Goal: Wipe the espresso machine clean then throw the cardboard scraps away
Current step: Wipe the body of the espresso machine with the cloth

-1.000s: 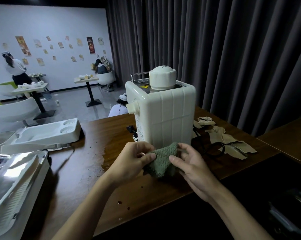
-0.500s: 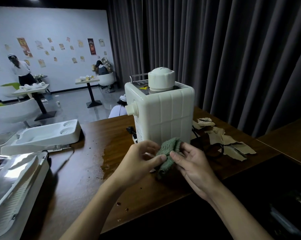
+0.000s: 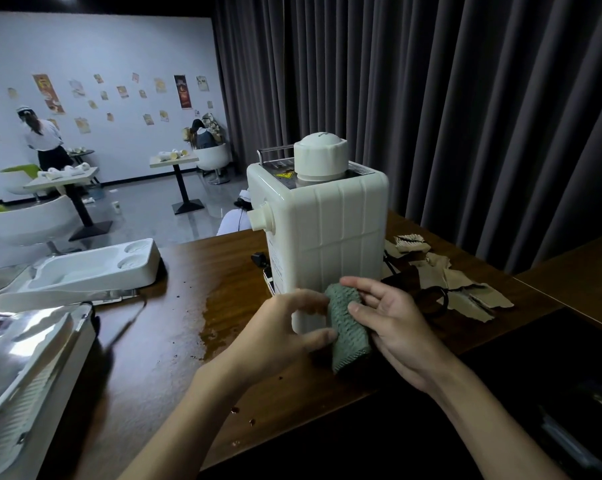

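Note:
A white espresso machine (image 3: 327, 233) with a round cap on top stands on the brown wooden table (image 3: 174, 344). In front of its lower face, a folded green cloth (image 3: 346, 323) is held between both hands. My left hand (image 3: 285, 334) grips the cloth's left side with thumb and fingers. My right hand (image 3: 396, 327) holds its right side, fingers curled round it. Torn cardboard scraps (image 3: 462, 282) lie on the table to the right of the machine, beside a black cord.
A wet patch and dark crumbs (image 3: 209, 327) mark the table left of the machine. A white moulded tray (image 3: 95, 265) and a shiny metal appliance (image 3: 25, 368) sit at the left. Dark curtains (image 3: 431, 98) hang behind. People and café tables are far back left.
The cloth has been folded tighter into a narrow upright roll between my hands, and both hands have shifted slightly closer to the machine's base.

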A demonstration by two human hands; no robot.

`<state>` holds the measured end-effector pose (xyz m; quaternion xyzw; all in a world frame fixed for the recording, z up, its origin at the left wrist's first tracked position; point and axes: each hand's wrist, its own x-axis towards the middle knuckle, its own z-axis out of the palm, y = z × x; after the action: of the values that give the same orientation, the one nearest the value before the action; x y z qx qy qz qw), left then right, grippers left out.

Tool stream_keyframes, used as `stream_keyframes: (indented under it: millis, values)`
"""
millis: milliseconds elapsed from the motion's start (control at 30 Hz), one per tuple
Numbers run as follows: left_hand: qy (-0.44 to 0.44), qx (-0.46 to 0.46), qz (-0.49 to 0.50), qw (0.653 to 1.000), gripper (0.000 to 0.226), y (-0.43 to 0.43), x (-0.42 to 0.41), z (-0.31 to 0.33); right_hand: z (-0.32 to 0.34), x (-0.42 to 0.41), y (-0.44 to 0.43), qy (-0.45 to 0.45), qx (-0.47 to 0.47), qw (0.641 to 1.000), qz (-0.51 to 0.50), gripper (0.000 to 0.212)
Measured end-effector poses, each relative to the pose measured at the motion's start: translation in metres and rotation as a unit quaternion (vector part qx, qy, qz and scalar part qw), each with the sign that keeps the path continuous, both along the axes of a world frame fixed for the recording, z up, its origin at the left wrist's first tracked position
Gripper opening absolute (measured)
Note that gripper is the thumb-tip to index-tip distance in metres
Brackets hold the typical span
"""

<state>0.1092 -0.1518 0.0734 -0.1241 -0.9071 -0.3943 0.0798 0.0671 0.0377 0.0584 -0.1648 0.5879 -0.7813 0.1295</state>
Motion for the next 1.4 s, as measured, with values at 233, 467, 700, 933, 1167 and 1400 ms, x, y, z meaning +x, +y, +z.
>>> stream_keyframes:
  millis: [233,467,700,933,1167,1400]
  values:
    - [0.034,0.007,0.004,0.999,0.046,0.001,-0.006,-0.001,0.003,-0.001,0.006,-0.002,-0.015,0.995,0.099,0.061]
    - [0.035,0.062,-0.004,0.997,0.01,0.009,-0.005,0.001,-0.001,-0.003,0.006,0.11,0.134,0.985,-0.012,0.018]
    - [0.063,0.112,0.05,0.99,0.015,0.02,-0.007,0.012,-0.011,0.004,-0.007,0.043,-0.039,0.998,-0.014,0.047]
    - [0.309,-0.123,0.141,0.932,0.054,-0.008,-0.015,0.032,-0.044,-0.026,0.003,0.091,0.192,0.936,-0.281,0.028]
    - [0.226,-0.207,0.077,0.949,0.098,-0.034,-0.038,0.067,-0.05,-0.035,-0.007,0.152,0.323,0.843,-0.401,0.039]
    - [0.216,-0.247,0.066,0.942,0.11,-0.045,-0.04,0.074,-0.071,-0.022,-0.038,0.162,0.346,0.833,-0.4,0.051]
